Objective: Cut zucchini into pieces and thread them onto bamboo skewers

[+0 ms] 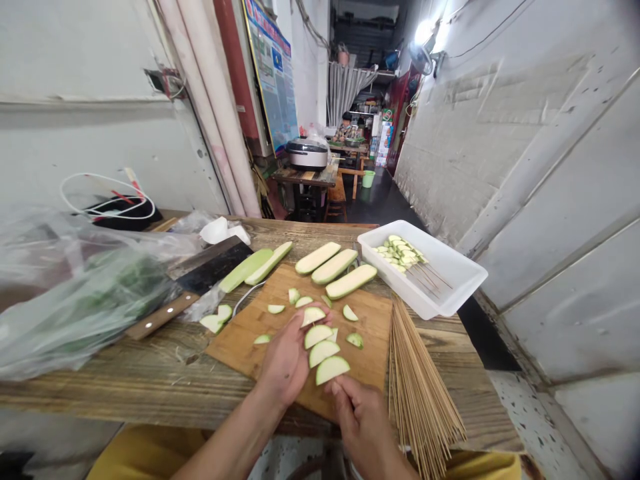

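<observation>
Several half-round zucchini slices [321, 335] line up above the cutting board, threaded like those on a skewer whose stick is mostly hidden. My right hand [364, 417] pinches the near end of this row, just below the lowest slice. Curled along the row's left side, my left hand [286, 357] has its fingers around the far slice [313, 316], partly hidden behind the slices. Beneath both hands lies the wooden cutting board [240, 347] with loose slices scattered on it. Long zucchini halves [334, 266] rest cut side up at its far edge.
Bare bamboo skewers [420, 393] lie bundled on the right. A white plastic tub [450, 273] holds finished zucchini skewers [403, 253]. Left are a cleaver [210, 267] and a plastic bag of greens [105, 293]. A person [345, 127] sits far back.
</observation>
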A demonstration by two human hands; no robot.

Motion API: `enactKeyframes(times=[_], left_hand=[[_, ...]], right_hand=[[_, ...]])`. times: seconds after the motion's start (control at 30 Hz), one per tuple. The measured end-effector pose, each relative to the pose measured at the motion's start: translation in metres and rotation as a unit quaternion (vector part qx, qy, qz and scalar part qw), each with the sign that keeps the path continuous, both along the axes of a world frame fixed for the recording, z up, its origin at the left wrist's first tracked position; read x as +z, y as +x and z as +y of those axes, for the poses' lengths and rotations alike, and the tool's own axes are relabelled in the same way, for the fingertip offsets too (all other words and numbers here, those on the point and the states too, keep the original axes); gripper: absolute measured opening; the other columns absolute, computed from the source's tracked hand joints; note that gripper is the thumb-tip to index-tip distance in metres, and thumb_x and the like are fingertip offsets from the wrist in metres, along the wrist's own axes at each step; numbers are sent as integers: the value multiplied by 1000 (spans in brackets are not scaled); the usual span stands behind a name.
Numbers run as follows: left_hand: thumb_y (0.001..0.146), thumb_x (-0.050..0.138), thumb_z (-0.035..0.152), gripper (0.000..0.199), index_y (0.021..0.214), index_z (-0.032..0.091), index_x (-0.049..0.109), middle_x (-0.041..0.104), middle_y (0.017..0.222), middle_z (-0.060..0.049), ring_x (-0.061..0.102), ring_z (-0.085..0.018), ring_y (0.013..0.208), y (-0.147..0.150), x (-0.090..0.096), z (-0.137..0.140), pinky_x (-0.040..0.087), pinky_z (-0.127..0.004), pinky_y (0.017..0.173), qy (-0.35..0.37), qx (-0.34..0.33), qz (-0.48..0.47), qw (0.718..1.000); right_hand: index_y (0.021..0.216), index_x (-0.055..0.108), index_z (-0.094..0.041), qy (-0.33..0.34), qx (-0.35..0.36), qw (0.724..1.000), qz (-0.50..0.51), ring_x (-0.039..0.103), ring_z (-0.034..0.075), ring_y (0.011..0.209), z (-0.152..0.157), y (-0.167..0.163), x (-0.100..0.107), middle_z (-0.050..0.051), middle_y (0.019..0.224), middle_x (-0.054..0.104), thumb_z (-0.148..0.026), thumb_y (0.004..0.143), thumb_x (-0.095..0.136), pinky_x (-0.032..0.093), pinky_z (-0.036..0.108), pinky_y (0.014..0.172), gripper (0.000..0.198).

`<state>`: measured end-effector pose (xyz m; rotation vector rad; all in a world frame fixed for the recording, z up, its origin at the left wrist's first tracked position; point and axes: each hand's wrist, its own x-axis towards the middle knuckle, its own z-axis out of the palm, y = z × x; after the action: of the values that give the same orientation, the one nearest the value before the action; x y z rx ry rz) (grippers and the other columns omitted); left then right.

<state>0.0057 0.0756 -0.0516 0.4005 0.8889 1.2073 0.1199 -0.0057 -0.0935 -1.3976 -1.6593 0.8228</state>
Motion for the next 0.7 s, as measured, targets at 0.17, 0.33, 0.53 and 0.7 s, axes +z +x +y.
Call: enactKeyframes(times=[0.17,0.33,0.53,0.7], left_hand=[[89,40,23,24,96,15,61,66,92,-8,63,-15,80,3,2,-3,52,-26,72,-5,-11,3,1000],[88,43,26,21,93,18,62,67,92,-7,63,-16,83,3,-4,-4,53,-28,73,-1,-17,-4,1000],[88,42,27,21,92,18,61,66,90,-6,62,-16,83,5,-8,-4,52,-29,76,8,-23,-6,1000],[88,43,30,25,102,20,61,65,103,-7,60,-18,98,6,-10,-2,49,-33,88,25,-48,16,998]], right_hand=[[76,61,-16,7,-8,1000,-14,52,12,52,-2,-1,-2,0,60,58,-25,92,36,35,20,52,31],[76,61,-16,13,-12,1000,-6,54,13,54,-2,-3,-2,0,62,60,-26,92,35,36,20,52,32],[74,60,-16,14,-10,1000,-1,55,13,54,-2,-4,-5,1,61,60,-27,93,34,36,20,53,34],[76,59,-16,45,-30,999,-4,54,12,52,-1,2,0,0,60,58,-26,93,33,36,20,51,33]])
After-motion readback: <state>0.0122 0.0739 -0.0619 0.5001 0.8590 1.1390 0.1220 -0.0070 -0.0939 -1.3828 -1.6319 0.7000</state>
